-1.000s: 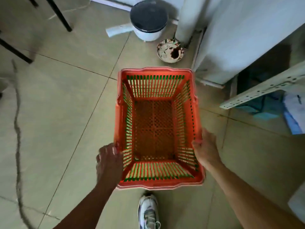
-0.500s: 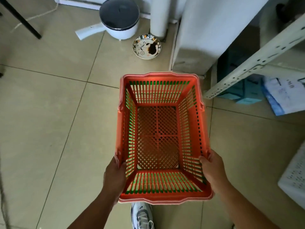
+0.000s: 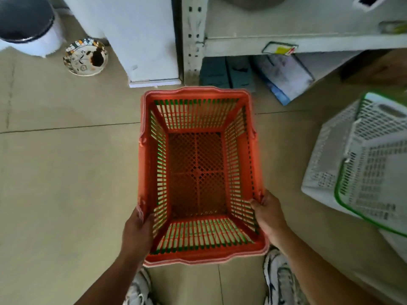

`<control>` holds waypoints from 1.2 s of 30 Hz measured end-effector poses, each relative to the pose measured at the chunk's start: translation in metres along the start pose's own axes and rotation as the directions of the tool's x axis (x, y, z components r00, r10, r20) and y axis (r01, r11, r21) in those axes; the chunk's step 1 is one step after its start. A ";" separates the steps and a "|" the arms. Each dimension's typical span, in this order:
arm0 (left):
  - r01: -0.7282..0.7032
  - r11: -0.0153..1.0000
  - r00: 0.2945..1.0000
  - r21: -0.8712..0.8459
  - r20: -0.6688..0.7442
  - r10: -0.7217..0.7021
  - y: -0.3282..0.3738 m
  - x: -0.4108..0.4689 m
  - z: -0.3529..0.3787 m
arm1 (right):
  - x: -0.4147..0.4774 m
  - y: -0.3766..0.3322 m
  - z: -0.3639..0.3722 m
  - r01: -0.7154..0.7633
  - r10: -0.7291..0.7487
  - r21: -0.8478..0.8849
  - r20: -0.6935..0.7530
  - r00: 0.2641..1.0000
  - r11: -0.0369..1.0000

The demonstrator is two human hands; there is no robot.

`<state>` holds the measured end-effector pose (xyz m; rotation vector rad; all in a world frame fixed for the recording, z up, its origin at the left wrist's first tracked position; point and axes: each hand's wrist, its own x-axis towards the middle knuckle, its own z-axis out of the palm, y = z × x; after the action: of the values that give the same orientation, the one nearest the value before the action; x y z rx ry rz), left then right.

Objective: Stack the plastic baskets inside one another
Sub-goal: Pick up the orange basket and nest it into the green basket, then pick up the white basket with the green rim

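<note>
An orange slatted plastic basket (image 3: 199, 172) is held above the tiled floor in the middle of the view, open side up; green shows through its slats, as if another basket is nested under it. My left hand (image 3: 136, 230) grips its left rim near the front corner. My right hand (image 3: 267, 213) grips the right rim. At the right edge a white lattice basket (image 3: 326, 155) stands on the floor with a green-rimmed white basket (image 3: 374, 172) sitting tilted inside it.
A metal shelf rack (image 3: 191, 40) with blue boxes and papers under it stands behind. A white cabinet (image 3: 141, 36), a patterned bowl (image 3: 84, 57) and a white bin with a dark lid (image 3: 26, 25) sit at the back left. My shoes (image 3: 279, 280) are below the basket.
The view has swung to the right with the orange basket still in both hands. The white baskets at the right have come into sight; the bin and bowl have slid to the left.
</note>
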<state>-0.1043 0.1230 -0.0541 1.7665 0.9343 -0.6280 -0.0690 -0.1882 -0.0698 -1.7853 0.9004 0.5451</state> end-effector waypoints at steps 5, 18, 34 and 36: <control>-0.026 0.942 0.912 0.336 -0.378 0.160 0.044 -0.031 0.034 | 0.002 -0.006 -0.048 -0.004 -0.011 0.072 0.204 0.979 0.997; -0.425 0.859 0.862 0.287 0.418 0.287 0.179 -0.082 0.413 | 0.089 0.036 -0.362 -0.045 0.011 -0.060 -0.477 0.879 0.997; -0.366 0.861 0.923 0.353 0.255 0.288 0.175 -0.124 0.465 | 0.116 0.104 -0.447 -0.194 0.169 0.005 -0.519 0.838 0.981; -0.334 0.891 0.931 0.307 0.253 0.262 0.165 -0.142 0.437 | 0.088 0.089 -0.440 -0.188 0.182 0.035 -0.484 0.856 0.981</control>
<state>-0.0461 -0.3605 -0.0183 2.0574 0.4084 -0.7880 -0.1047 -0.6412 -0.0188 -1.8944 1.4301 0.2148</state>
